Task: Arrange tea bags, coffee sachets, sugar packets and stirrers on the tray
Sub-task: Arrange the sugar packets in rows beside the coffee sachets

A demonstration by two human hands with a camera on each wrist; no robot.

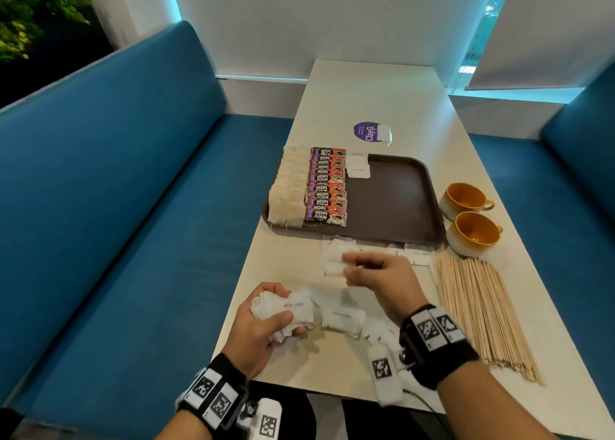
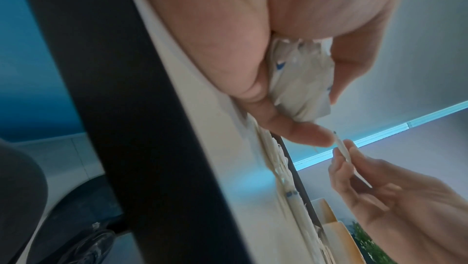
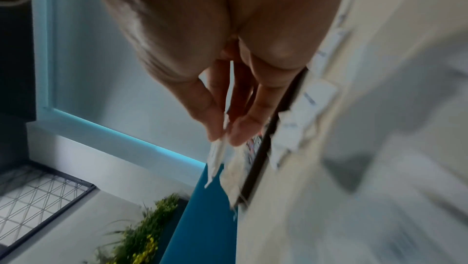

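Between two blue benches, a pale table (image 1: 366, 100) carries a brown tray (image 1: 396, 200) with rows of tea bags (image 1: 288, 186), coffee sachets (image 1: 326, 186) and three sugar packets (image 1: 357, 166) along its left side. Just in front of the tray, the left hand (image 1: 263, 326) clutches a bunch of packets (image 1: 286, 306) while the right hand (image 1: 379, 276) pinches a single packet (image 3: 217, 152); stirrers (image 1: 479, 313) lie beside it.

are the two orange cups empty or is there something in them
Empty. The head view looks straight into both orange cups beside the tray; only bare orange insides show.
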